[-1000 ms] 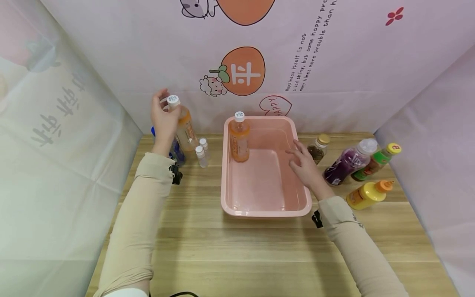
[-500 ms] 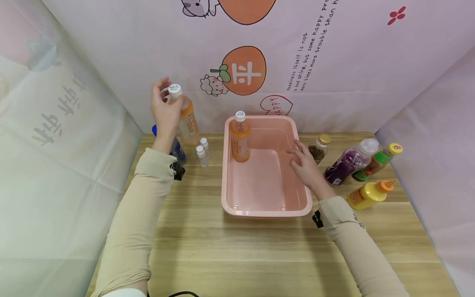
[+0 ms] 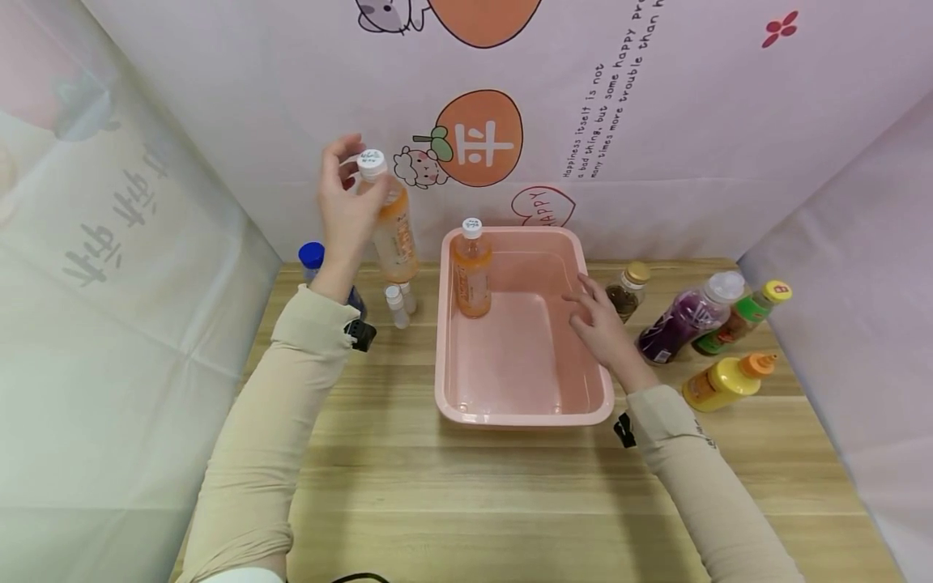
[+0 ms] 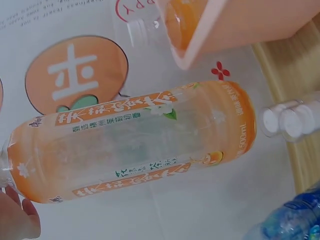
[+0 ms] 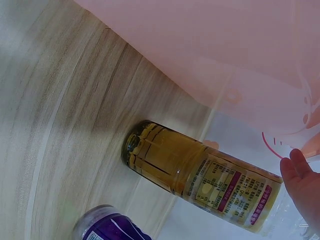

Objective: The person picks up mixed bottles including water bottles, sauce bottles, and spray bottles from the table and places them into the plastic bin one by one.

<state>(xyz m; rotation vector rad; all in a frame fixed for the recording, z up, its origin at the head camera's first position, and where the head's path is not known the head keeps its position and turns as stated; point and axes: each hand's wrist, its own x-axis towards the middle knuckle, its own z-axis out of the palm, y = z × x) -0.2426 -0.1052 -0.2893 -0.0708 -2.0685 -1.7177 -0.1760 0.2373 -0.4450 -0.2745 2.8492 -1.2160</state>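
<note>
My left hand (image 3: pixel 348 212) grips a plastic drink bottle (image 3: pixel 396 241) around its neck, just under the white cap. In the left wrist view this bottle (image 4: pixel 135 140) has an orange label and hangs over two small white-capped vials (image 4: pixel 295 120). A pink tub (image 3: pixel 525 419) stands in the middle of the table, and a similar orange-labelled bottle (image 3: pixel 474 283) is upright in its back left corner. My right hand (image 3: pixel 601 330) lies at the tub's right rim with fingers spread loosely. Close by it, a gold-capped glass bottle (image 5: pixel 175 160) of brown liquid stands beside the tub.
Right of the tub are a purple drink bottle (image 3: pixel 674 324), a green-labelled bottle (image 3: pixel 732 324) and a yellow squeeze bottle (image 3: pixel 714 385). A blue-capped bottle (image 3: pixel 312 256) stands at the left, partly hidden by my left forearm. A printed cloth wall (image 3: pixel 656 210) borders the table's back.
My left hand has lifted the orange-labelled bottle and carried it rightward toward the tub, uncovering more of the blue-capped bottle. My right hand has stayed in place.
</note>
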